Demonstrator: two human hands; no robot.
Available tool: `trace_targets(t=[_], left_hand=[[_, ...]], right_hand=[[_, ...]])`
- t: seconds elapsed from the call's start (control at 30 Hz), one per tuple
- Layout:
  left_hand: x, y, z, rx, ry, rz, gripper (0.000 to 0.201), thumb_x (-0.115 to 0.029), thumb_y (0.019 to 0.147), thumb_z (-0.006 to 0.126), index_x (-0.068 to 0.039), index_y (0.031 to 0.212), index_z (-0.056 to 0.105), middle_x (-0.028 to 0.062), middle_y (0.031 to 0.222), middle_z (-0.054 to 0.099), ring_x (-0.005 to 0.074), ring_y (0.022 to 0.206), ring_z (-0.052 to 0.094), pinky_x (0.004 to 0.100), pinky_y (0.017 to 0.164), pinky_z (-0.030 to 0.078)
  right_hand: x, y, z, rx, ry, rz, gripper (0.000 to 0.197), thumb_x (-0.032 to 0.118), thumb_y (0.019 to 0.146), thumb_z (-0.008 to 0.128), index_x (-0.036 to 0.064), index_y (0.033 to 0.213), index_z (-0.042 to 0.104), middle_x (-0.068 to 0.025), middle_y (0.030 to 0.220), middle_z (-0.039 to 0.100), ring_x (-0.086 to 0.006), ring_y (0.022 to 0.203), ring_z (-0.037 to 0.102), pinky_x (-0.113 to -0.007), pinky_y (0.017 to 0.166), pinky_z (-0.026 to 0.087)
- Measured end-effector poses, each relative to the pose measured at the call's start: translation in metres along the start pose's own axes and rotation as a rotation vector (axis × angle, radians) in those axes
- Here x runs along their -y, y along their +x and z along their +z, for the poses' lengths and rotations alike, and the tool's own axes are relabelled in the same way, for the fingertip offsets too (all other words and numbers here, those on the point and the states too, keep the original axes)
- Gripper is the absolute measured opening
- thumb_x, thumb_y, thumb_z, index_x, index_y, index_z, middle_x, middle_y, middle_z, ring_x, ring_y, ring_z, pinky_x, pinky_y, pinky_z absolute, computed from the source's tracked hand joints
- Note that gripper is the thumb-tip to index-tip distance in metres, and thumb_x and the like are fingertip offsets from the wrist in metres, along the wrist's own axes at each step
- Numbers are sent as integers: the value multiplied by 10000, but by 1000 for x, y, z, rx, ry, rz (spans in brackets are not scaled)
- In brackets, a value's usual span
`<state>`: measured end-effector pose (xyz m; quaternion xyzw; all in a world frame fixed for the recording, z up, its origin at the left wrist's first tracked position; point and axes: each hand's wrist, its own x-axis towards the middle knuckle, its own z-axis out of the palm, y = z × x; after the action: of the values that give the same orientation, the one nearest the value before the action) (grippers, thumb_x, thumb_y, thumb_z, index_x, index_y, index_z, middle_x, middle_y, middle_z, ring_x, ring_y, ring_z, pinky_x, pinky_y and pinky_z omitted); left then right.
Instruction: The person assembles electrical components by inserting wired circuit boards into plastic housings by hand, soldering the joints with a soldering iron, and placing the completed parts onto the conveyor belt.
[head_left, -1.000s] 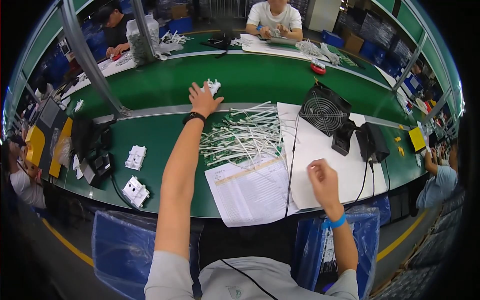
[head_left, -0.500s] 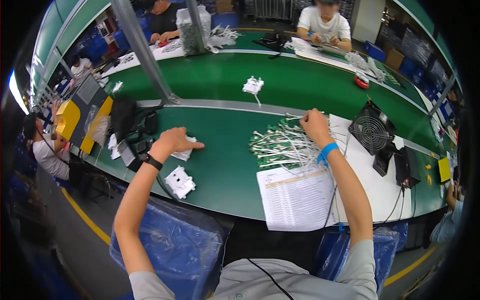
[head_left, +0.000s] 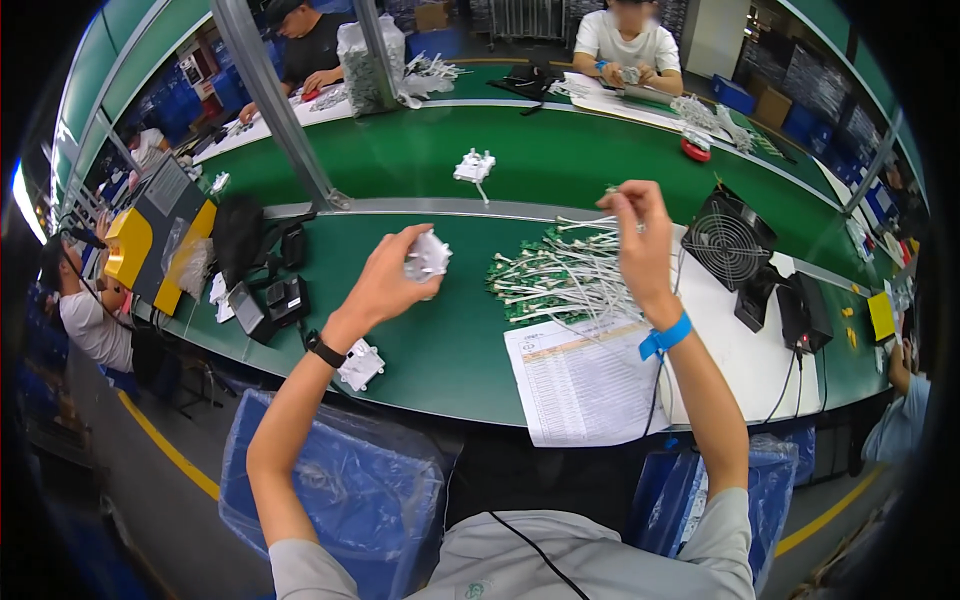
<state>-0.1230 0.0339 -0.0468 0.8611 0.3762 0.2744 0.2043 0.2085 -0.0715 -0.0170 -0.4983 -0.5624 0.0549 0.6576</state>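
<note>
My left hand [head_left: 382, 278] grips a white plastic housing [head_left: 431, 257], lifted above the green bench. Another white housing [head_left: 361, 366] lies on the bench near my left wrist. Over the far edge of a pile of small green circuit boards with white cables [head_left: 560, 275], my right hand [head_left: 645, 245] is raised in a pinch. Between its fingertips shows a small green circuit board [head_left: 612, 190]; the fingers partly hide it.
A printed sheet [head_left: 575, 390] lies in front of the pile. To its right stand a black fan [head_left: 735, 240] and a black box [head_left: 805, 320]. A white housing [head_left: 474, 167] rests on the green belt [head_left: 400, 165] beyond a metal rail. Co-workers sit across it. A yellow-grey machine [head_left: 160, 235] stands left.
My left hand has picked up the white housing from the bench and moved right with it. My right hand has risen from the pile with a small green circuit board.
</note>
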Motion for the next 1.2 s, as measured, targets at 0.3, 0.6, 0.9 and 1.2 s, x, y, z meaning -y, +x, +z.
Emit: trace_targets(t=[0.3, 0.6, 0.9, 1.2], left_hand=[[-102, 42, 50, 4, -1289, -345, 471, -371, 998, 668, -11, 1287, 571, 99, 1206, 654, 188, 1096, 671, 323, 938, 568], [-170, 23, 92, 68, -1536, -395, 476, -372, 1047, 591, 7, 1334, 554, 123, 1274, 617, 214, 1172, 632, 325, 1038, 547], [-208, 4, 99, 85, -1503, -418, 476, -361, 1038, 616, 30, 1304, 565, 121, 1259, 603, 189, 1170, 605, 340, 1087, 516], [-209, -5, 90, 355, -1355, -470, 437, -323, 1019, 643, 18, 1288, 594, 107, 1252, 636, 193, 1153, 631, 381, 1051, 552]], right_hand=[[45, -48, -11, 164, 99, 11, 67, 54, 966, 642, 4, 1000, 612, -22, 907, 579, -109, 840, 552, -254, 795, 457], [64, -60, -46, 93, 275, 216, 104, 85, 909, 747, -8, 897, 703, 36, 765, 541, -42, 705, 476, -229, 642, 377], [54, -66, -63, 38, 351, 325, 114, 91, 935, 730, -22, 934, 710, 54, 723, 571, -15, 645, 450, -217, 577, 345], [41, -61, -101, 345, 203, 356, 205, 139, 968, 688, -39, 1070, 695, -46, 922, 703, -113, 865, 638, -265, 805, 521]])
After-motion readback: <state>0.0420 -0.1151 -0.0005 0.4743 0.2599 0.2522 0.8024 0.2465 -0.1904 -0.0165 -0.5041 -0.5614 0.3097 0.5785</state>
